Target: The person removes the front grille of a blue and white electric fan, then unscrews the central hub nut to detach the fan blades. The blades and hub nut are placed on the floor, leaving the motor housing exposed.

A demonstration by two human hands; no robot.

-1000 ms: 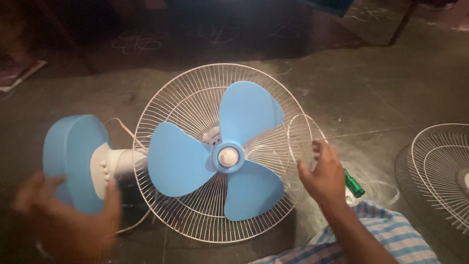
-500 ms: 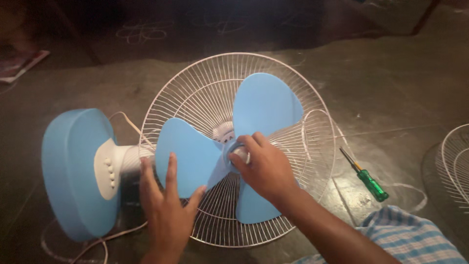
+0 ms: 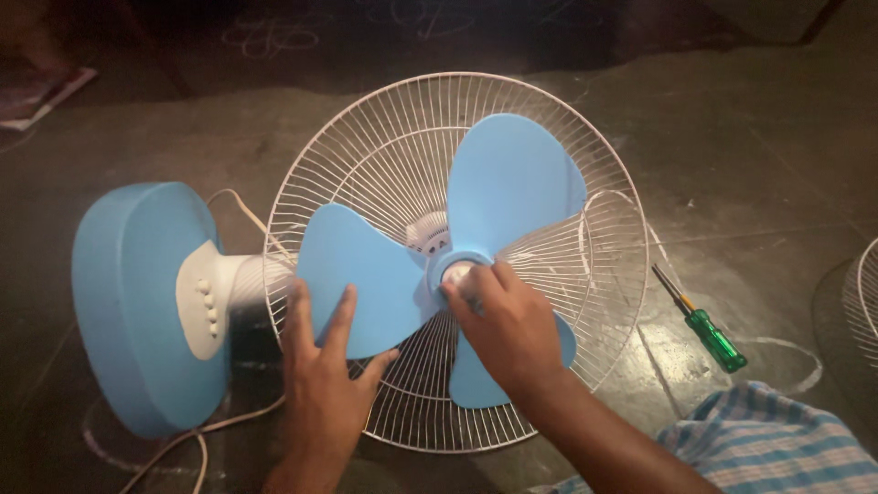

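Observation:
A table fan lies on its back on the dark floor, its white wire rear guard (image 3: 384, 146) facing up. Three light blue blades (image 3: 508, 178) sit on the hub. My left hand (image 3: 325, 375) lies flat with fingers spread on the left blade (image 3: 357, 265). My right hand (image 3: 508, 329) covers the lower blade, and its fingertips pinch the white cap at the hub (image 3: 455, 272). The fan's blue base (image 3: 128, 293) and white neck with buttons (image 3: 208, 302) lie to the left.
A green-handled screwdriver (image 3: 709, 329) lies on the floor right of the guard. A thin clear ring (image 3: 654, 252) rests by the guard's right rim. Another wire guard (image 3: 864, 297) shows at the right edge. The power cord (image 3: 197, 434) trails lower left. My checked cloth (image 3: 759, 439) is lower right.
My right hand left the guard's right rim and came to the hub cap. My left hand moved from beside the base onto the left blade. The view shifted slightly.

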